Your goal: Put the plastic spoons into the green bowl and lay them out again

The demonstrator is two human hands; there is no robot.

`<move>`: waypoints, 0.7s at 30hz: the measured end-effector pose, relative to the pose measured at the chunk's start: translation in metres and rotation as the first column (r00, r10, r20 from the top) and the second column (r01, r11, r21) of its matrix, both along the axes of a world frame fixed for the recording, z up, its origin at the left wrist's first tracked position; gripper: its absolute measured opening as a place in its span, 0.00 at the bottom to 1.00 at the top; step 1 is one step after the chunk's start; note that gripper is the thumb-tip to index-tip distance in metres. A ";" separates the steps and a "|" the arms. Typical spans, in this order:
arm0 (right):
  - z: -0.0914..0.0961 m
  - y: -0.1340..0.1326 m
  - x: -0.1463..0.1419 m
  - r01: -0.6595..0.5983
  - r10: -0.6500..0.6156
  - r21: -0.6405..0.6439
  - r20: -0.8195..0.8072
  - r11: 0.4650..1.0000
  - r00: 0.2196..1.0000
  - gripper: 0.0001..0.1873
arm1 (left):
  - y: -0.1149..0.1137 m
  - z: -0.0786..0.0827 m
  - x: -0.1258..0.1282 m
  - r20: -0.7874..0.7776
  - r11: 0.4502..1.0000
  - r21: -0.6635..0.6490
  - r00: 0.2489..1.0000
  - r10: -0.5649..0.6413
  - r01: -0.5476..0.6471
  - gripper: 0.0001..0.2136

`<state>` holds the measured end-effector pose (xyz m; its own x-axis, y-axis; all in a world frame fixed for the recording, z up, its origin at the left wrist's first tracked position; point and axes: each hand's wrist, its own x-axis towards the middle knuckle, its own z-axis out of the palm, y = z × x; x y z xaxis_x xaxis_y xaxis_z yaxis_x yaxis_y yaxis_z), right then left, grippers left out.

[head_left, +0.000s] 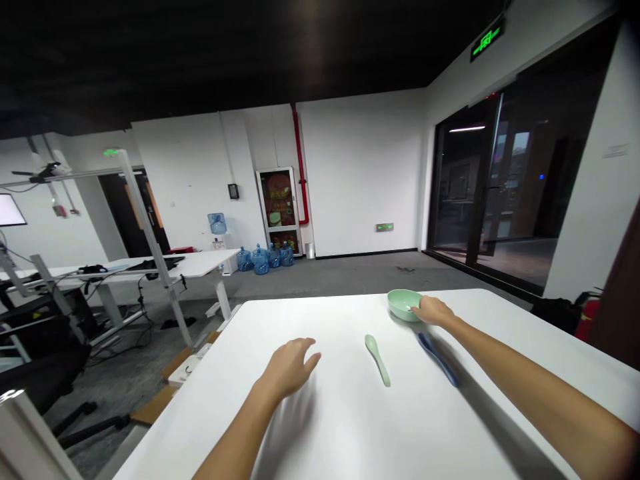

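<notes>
At the far right part of the white table point(335, 413), my right hand point(433, 311) grips the rim of a light green bowl point(400, 308), thumb over the inner side and fingers outside. The bowl is upright near the far edge. A light green spoon point(377, 361) lies on the table in front of it, touched by neither hand. Right of that spoon, under my right forearm, is a dark blue spoon point(438, 360), its far end close to the bowl. My left hand point(290, 367) hovers over the table left of the green spoon, its fingers apart with nothing in them.
Left of the table, cardboard and a white box point(184, 371) sit low beside its edge. Further left are a black office chair point(45, 373) and another white desk point(205, 262) with cables. Blue water bottles point(261, 259) stand by the back wall; a fire extinguisher point(588, 316) is at right.
</notes>
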<state>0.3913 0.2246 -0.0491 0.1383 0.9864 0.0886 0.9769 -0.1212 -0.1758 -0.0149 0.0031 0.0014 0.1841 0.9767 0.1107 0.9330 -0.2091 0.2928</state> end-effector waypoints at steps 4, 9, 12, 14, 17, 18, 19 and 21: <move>-0.004 0.005 0.000 -0.005 0.005 0.007 -0.004 1.000 1.000 0.20 | 0.003 -0.002 0.000 0.008 1.000 -0.001 1.000 0.000 0.000 0.25; 0.007 -0.004 -0.002 0.009 -0.008 0.036 -0.035 0.999 0.999 0.19 | 0.003 -0.003 0.000 -0.003 1.000 -0.012 1.000 0.002 -0.002 0.26; 0.021 -0.017 -0.004 0.004 -0.001 0.049 -0.060 0.999 0.998 0.20 | 0.001 -0.002 0.001 -0.007 1.000 -0.018 1.000 0.004 -0.004 0.26; 0.030 -0.028 -0.006 -0.008 0.011 0.056 -0.063 0.998 0.998 0.21 | -0.001 -0.001 0.001 -0.011 1.000 -0.021 1.000 0.004 -0.004 0.25; 0.041 -0.046 -0.011 -0.061 0.064 0.062 -0.047 0.996 0.997 0.22 | -0.002 -0.001 0.001 -0.019 1.000 -0.015 1.000 0.004 -0.004 0.25; 0.043 -0.053 -0.013 -0.087 0.089 0.059 -0.043 0.995 0.995 0.21 | -0.002 -0.002 0.000 -0.021 1.000 -0.012 1.000 0.000 0.000 0.25; 0.044 -0.060 -0.017 -0.111 0.114 0.052 -0.046 0.992 0.992 0.20 | -0.002 -0.003 0.000 -0.022 1.000 -0.010 1.000 0.002 -0.002 0.25; 0.045 -0.074 -0.025 -0.155 0.156 0.024 -0.071 0.988 0.985 0.16 | -0.002 -0.004 -0.001 -0.028 1.000 -0.005 0.999 -0.017 0.016 0.25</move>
